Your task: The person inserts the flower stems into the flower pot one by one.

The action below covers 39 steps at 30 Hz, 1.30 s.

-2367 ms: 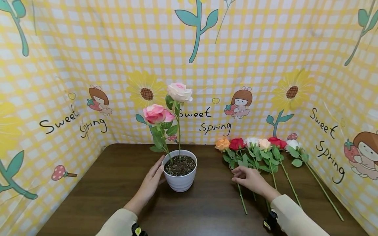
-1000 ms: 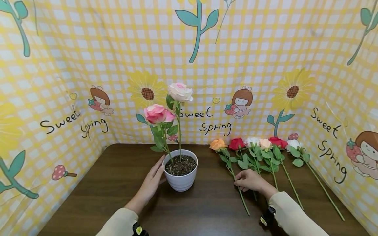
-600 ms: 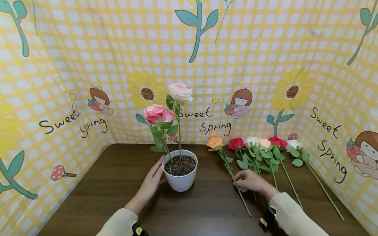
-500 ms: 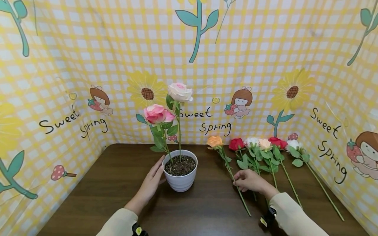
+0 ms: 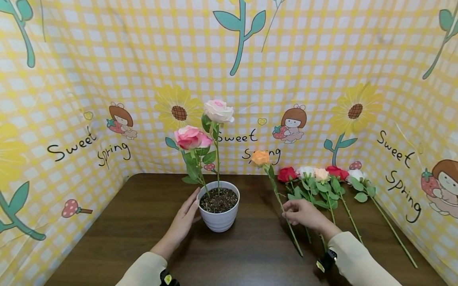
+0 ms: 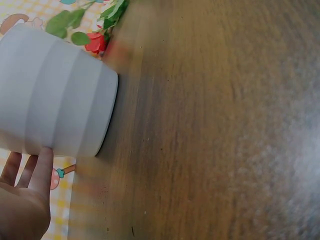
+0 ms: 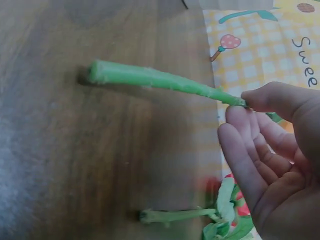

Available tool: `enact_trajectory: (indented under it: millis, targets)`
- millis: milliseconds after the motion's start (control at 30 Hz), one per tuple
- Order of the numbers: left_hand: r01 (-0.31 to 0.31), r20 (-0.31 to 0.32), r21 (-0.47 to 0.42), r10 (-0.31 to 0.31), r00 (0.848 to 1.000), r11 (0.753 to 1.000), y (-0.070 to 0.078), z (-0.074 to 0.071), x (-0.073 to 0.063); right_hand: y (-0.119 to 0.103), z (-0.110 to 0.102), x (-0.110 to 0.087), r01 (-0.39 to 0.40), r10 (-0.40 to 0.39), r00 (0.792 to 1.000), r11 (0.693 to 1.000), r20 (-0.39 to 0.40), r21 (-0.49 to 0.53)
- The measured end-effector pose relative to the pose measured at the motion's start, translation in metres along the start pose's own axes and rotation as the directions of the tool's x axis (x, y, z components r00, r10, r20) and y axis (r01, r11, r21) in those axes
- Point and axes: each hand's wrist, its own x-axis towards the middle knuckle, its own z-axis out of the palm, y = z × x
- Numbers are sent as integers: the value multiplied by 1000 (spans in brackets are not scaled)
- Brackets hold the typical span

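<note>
My right hand (image 5: pixel 304 214) pinches the green stem of an orange rose (image 5: pixel 260 157) between thumb and fingers. The bloom is raised off the table and tilts up to the left, while the stem's cut end points down toward me. In the right wrist view that stem (image 7: pixel 155 79) runs out from the fingertips. My left hand (image 5: pixel 181 220) rests with straight fingers against the left side of a white ribbed pot (image 5: pixel 219 219). Dark soil (image 5: pixel 219 200) fills the pot, and a pink rose (image 5: pixel 192 138) and a pale pink rose (image 5: pixel 218 111) stand upright in it.
Several roses lie in a row at the right: a red rose (image 5: pixel 287 174), a peach rose (image 5: pixel 321 174), another red rose (image 5: pixel 336 172) and white ones, stems toward me. A yellow checked cloth (image 5: pixel 304 59) hangs behind the brown table (image 5: pixel 143 206) and along its sides.
My right hand has taken hold of the orange rose's stem, drawn it left away from the row and lifted its bloom. My left hand has stayed at the pot.
</note>
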Motion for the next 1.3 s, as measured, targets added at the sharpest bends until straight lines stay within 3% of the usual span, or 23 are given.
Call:
enact_trajectory:
  millis: [500,733,1133,1300]
  targets:
    - [-6,-5,1,6,1000,1000,-1,0,0,-22,-1,7,96,-109,985,991,-137,-95]
    - [-5,-10,8,6,1000,1000,-1,0,0,-41,-1,12,234,-252,950,966,-182,-114]
    - [3,-11,20,-2,1000,1000,-2,0,1,-67,7,19,320,-336,918,941,-209,-107]
    - [1,-13,20,-1,1000,1000,-2,0,1,-77,10,26,379,-387,894,922,-225,-78]
